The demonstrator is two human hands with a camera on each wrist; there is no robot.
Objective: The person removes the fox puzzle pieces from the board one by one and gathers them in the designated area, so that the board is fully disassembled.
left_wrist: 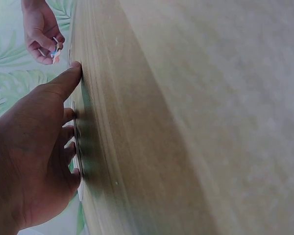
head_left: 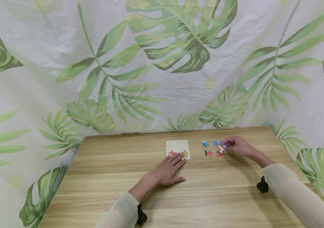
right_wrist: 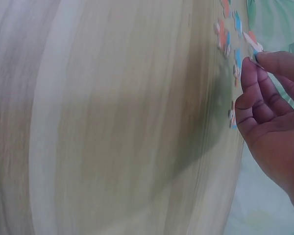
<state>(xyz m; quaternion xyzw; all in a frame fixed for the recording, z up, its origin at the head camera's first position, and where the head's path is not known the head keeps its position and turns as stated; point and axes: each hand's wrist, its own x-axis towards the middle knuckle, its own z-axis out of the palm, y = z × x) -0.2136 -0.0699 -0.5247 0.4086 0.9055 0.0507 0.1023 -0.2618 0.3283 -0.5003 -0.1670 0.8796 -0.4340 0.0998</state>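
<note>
Cream-coloured, the puzzle tray [head_left: 177, 145] is touched by the left hand [head_left: 165, 171], fingers outstretched, while right of it one jigsaw piece [right_wrist: 255, 44] is pinched by the right hand [head_left: 240, 147], and loose pieces [head_left: 209, 153] there could be scattered by brushing fingertips.

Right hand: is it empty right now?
No, the right hand pinches a jigsaw piece between thumb and fingers.

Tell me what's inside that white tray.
Red and greenish puzzle pieces show along the tray's near side; beyond them it looks bare. The left grip covers part of that side, hiding whatever lies beneath.
</note>
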